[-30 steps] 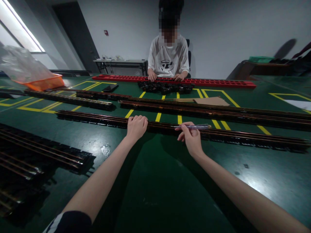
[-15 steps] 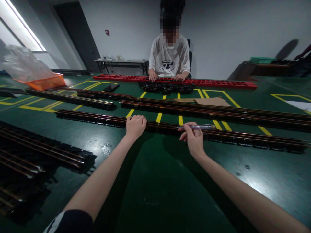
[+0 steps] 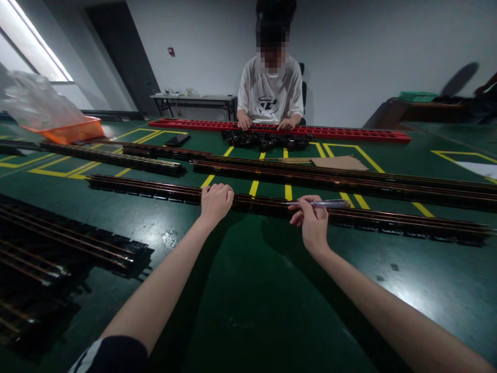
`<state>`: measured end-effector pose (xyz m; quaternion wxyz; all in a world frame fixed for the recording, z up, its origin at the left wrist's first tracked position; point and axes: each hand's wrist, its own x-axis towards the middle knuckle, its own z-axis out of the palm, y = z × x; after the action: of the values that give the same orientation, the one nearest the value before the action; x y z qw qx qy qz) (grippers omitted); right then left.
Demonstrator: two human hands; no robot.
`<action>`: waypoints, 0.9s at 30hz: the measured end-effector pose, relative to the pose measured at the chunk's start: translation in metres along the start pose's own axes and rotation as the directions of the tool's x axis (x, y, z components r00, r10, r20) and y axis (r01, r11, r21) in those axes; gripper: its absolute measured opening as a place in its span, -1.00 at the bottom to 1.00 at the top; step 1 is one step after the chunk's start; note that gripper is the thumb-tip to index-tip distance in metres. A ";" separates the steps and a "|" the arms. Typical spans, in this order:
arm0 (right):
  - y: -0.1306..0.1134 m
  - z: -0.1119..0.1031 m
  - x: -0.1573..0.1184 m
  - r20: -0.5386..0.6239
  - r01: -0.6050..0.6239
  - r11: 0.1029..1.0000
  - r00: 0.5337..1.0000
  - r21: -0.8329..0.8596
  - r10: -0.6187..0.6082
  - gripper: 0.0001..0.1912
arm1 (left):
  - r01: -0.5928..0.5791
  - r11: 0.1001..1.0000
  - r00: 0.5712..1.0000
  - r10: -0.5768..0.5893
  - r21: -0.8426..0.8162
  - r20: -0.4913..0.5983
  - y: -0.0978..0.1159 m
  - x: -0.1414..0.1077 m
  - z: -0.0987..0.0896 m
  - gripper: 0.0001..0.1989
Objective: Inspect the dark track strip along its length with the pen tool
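Observation:
A long black strip with copper-coloured bars (image 3: 267, 204) lies crosswise on the green table in front of me. My left hand (image 3: 216, 201) is closed over it left of the middle, fingers wrapped across its far edge. In my right hand (image 3: 312, 220) is a slim screwdriver with a clear handle (image 3: 334, 204), held between thumb and fingers. Its thin shaft points left, just over the strip, and the handle sticks out to the right. Whether the tip touches the strip, I cannot tell.
Beyond lie more long strips (image 3: 368, 184) and a piece of cardboard (image 3: 339, 163). Stacked strips (image 3: 70, 233) fill the left side. Across the table a person (image 3: 269, 93) has both hands at a red slotted rail (image 3: 341, 133) behind black parts (image 3: 264, 140). An orange tray (image 3: 73, 132) holds plastic bags.
My right hand has shifted slightly to the right along the strip, carrying the screwdriver with it. My left hand and the strip stay in place.

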<state>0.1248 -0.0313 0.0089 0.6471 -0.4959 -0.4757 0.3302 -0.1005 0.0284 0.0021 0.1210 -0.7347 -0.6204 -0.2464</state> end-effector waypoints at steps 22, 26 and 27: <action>0.001 0.001 0.000 0.064 0.023 0.999 0.998 0.024 -0.024 -0.84 | -0.414 0.910 0.909 0.412 0.025 0.060 0.004 0.000 0.001 -0.57; 0.001 0.001 0.000 0.061 0.019 1.000 0.998 0.024 -0.020 -0.84 | -0.389 0.921 0.920 0.389 -0.004 0.045 0.005 -0.001 0.001 -0.58; 0.001 0.001 0.000 0.059 0.019 1.000 0.998 0.023 -0.021 -0.83 | -0.382 0.924 0.923 0.382 -0.009 0.046 0.005 -0.001 0.001 -0.58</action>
<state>0.1239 -0.0309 0.0076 0.6417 -0.4738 -0.4958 0.3435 -0.0955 0.0272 0.0016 0.1520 -0.8470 -0.4681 -0.2010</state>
